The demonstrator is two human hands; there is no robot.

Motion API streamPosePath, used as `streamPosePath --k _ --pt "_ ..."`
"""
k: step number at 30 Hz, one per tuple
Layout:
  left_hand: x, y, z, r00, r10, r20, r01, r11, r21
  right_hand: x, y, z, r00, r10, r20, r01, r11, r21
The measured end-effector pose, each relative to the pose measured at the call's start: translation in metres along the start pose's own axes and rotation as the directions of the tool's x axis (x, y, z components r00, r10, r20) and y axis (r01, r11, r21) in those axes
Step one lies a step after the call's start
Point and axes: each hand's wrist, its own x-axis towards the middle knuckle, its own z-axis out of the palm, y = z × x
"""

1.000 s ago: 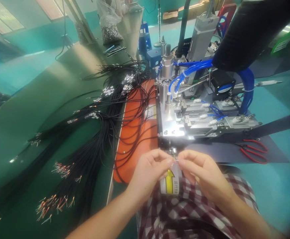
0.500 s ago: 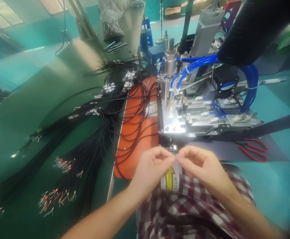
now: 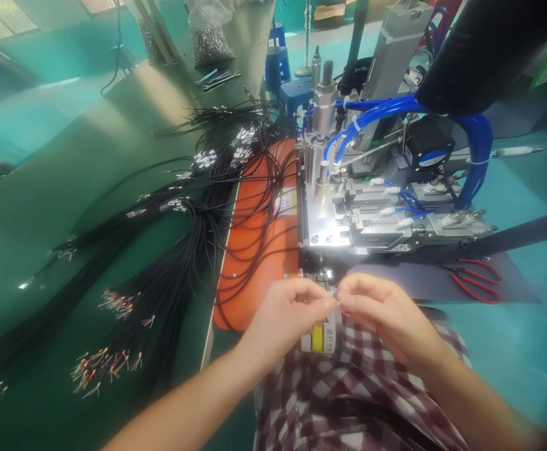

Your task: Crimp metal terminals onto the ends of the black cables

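Above my lap, my left hand (image 3: 296, 308) and my right hand (image 3: 380, 307) meet with their fingertips nearly touching. Both are closed in a pinch on thin wires (image 3: 339, 303), of which only a short pale piece and a bit of red show. The fingers hide the rest. Just behind the fingertips lies the front end of a metal machine (image 3: 322, 275). Beneath my hands is a white label (image 3: 329, 339) with a yellow mark and dark characters.
An orange machine cover (image 3: 254, 250) stands to the left, with black cables (image 3: 198, 244) draped across it and bundled on the green table (image 3: 127, 131). Blue air hoses (image 3: 477, 150) arch over the machine. Red-handled pliers (image 3: 477, 279) rest at the right.
The view has shifted slightly. My right fingers have closed in a little around the wires, and a bit of red now shows under them. Both hands stay together in the same place.
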Motion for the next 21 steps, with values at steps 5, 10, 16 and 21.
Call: streamPosePath --k 5,10,16,21 --pt "0.0006 -0.0020 -0.0030 0.990 -0.084 0.111 0.088 0.996 -0.031 -0.0009 -0.0009 -0.0035 0.995 -0.074 0.061 0.079 0.993 -0.083" --pt "0.0004 -0.0020 -0.0016 0.987 -0.108 0.115 0.110 0.994 -0.014 0.0022 -0.0049 -0.0058 0.985 -0.110 0.134 0.120 0.990 -0.071" --pt "0.0014 -0.0063 0.0026 0.991 -0.120 0.061 0.120 0.993 0.006 0.0021 -0.0083 -0.0095 0.982 -0.116 0.146 0.135 0.983 -0.126" --pt "0.0030 -0.0035 0.0009 0.997 -0.067 -0.023 0.067 0.997 -0.040 -0.0052 -0.0048 -0.0080 0.984 -0.163 -0.067 0.140 0.955 -0.262"
